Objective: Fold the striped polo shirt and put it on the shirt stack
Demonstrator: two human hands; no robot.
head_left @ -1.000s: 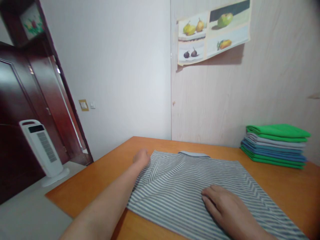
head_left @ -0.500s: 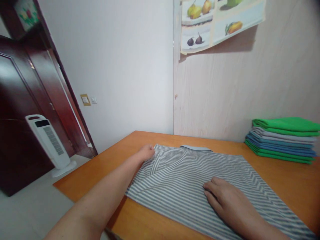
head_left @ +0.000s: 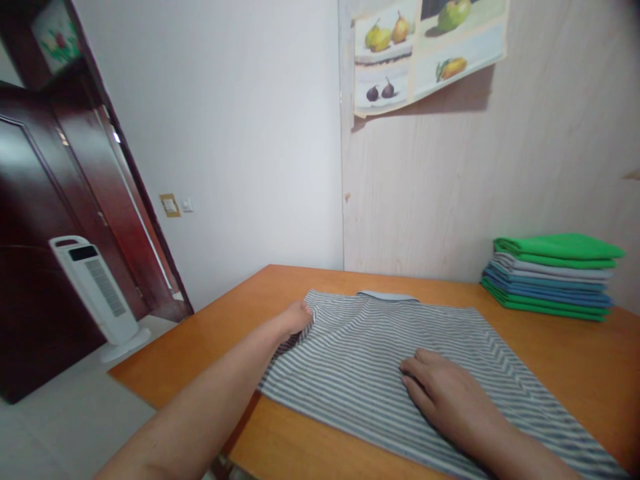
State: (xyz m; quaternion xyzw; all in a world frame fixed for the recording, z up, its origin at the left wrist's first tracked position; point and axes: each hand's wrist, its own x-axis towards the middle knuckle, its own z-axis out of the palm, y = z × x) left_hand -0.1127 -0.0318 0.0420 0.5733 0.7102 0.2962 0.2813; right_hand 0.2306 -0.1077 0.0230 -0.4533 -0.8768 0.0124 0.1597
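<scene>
Grey-and-white striped cloth shirt point(head_left: 355, 360) lies beneath the bare, loosely open, empty right hand point(head_left: 443, 383); bare left hand point(head_left: 297, 318) apparently pinches its edge.

- Looking like matt, lightly creased cloth on the striped collared shirt point(head_left: 360, 373)
- Showing matt fabric in the folded clothes point(head_left: 550, 277)
- Reading as smooth, faintly satiny wood on the tabletop point(head_left: 220, 320)
- Gleaming as glossy wood on the door point(head_left: 35, 267)
- Appearing as smooth plastic on the tower fan point(head_left: 100, 287)
- Showing as matt paper on the fruit poster point(head_left: 383, 63)
- Showing matt wood grain on the wall panel point(head_left: 425, 200)
</scene>
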